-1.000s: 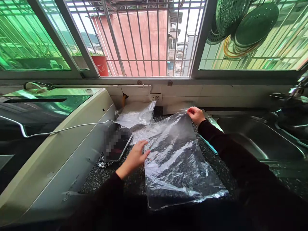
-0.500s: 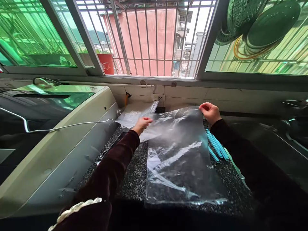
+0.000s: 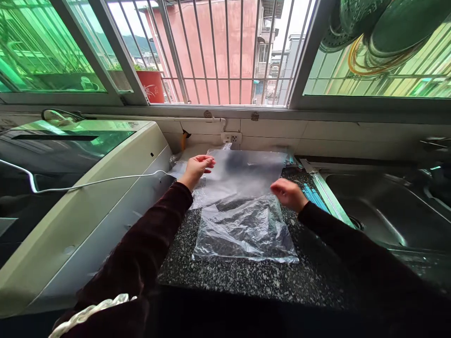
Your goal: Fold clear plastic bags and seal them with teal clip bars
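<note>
A: Where does the plastic lie?
B: One clear plastic bag point(image 3: 243, 225), spread on the speckled dark desk point(image 3: 243, 279). Lower edge toward the person, near half crinkled and glossy; far half smoother, hazy, reaching toward the tiled wall.
A: Left hand?
B: Left hand point(image 3: 196, 171) at the bag's upper left side. Thumb and forefinger brought close, narrow gap. Whether film sits between them, cannot tell.
A: Right?
B: Right hand point(image 3: 289, 193) at the bag's right side, about midway along it. Fingers curled in, blurred; cannot tell whether they grip anything.
A: Sleeves?
B: Dark on both arms; white braided trim point(image 3: 92, 313) low on the left one.
A: Things nearby?
B: Blue strips point(image 3: 315, 198) on the desk, just beyond the right wrist. More pale plastic point(image 3: 199, 199) beside the bag's left edge, partly behind the left hand.
A: Farther out?
B: Metal sink point(image 3: 369, 211) to the right. Pale appliance point(image 3: 141, 152) to the left, white cable point(image 3: 102, 181) running across it. Wall socket point(image 3: 231, 138) beyond the bag; above, a barred window with a red pot point(image 3: 151, 87) outside.
</note>
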Tool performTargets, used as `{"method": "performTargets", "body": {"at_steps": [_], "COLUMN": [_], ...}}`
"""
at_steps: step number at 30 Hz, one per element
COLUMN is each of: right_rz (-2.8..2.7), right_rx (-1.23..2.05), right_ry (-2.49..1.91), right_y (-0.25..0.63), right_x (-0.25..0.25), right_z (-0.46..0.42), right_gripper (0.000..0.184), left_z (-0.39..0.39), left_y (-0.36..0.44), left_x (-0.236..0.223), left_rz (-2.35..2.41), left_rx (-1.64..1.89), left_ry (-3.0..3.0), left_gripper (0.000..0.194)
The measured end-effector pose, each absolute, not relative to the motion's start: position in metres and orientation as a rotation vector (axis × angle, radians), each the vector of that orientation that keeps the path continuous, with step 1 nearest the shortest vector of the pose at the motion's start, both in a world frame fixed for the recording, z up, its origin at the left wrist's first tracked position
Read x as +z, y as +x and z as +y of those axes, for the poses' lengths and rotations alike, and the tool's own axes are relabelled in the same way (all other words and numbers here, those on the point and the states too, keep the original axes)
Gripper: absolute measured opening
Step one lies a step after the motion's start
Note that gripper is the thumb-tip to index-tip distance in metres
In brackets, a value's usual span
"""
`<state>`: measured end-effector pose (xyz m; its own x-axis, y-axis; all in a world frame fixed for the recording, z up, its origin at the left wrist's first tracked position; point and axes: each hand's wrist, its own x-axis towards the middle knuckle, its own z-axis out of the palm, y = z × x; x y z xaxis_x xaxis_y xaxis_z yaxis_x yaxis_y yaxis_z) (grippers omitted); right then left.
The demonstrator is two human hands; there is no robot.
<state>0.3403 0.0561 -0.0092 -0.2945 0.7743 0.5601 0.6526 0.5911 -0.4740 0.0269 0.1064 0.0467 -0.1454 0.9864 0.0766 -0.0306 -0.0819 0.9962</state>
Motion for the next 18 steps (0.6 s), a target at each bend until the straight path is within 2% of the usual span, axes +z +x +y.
{"method": "performTargets", "body": {"at_steps": [3, 7, 13, 18], "right_rz": [-2.216, -2.041, -1.714, -1.667], "right_rx": [0.396, 0.412, 0.557, 0.71], "right_ry": [-1.188, -1.321, -1.352, -1.164], "right_y": [0.328, 0.344, 0.349, 0.331], "right_x": [-0.043, -0.041, -0.008, 0.011], "right_z": [0.042, 0.063, 0.121, 0.12], "right_gripper": [0.009, 0.007, 0.04, 0.042], "left_z": [0.107, 0.101, 0.085, 0.065], "left_y": [0.026, 0.019, 0.006, -0.01], "left_x": [0.044, 0.044, 0.046, 0.045], "left_rz": [1.237, 1.159, 1.05, 1.093], "left_rx": [1.404, 1.437, 1.428, 1.441], "left_ry": [1.127, 1.095, 1.128, 1.252], "left_gripper": [0.029, 0.029, 0.037, 0.04]}}
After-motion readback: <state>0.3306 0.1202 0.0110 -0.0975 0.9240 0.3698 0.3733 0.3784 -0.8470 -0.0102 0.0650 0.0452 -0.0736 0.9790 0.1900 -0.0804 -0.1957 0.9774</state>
